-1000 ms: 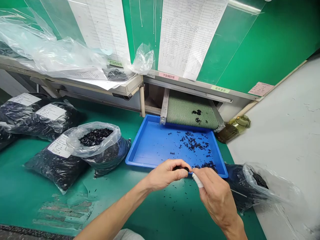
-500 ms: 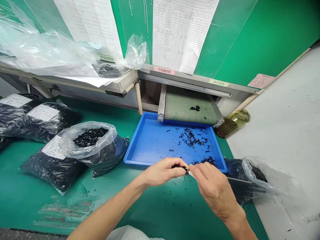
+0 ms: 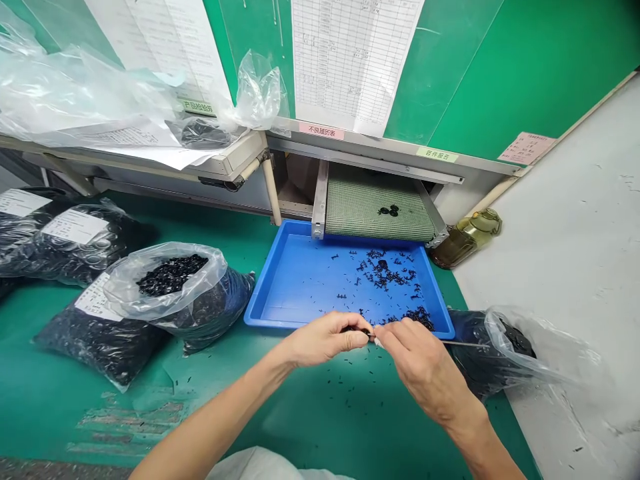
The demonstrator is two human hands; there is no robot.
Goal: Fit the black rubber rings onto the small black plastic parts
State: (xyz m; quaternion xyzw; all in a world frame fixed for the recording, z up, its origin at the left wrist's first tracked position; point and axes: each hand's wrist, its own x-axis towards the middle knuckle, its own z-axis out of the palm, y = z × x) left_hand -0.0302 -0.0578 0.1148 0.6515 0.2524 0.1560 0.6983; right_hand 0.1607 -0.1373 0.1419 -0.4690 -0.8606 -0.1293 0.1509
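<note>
My left hand is closed in a pinch on a small black rubber part just in front of the blue tray. My right hand meets it from the right, fingers pinched at the same part; a thin metal tool sticks out to the right from that hand. Small black scraps lie scattered in the tray and on the green mat below my hands.
A mesh conveyor carrying a few black parts ends above the tray. An open bag of black parts and sealed labelled bags lie left. Another open bag lies right, an olive bottle behind it. Papers hang on the green wall.
The view has tilted down a little and my hands have drawn closer together. My right fingertips now touch the part held by my left hand.
</note>
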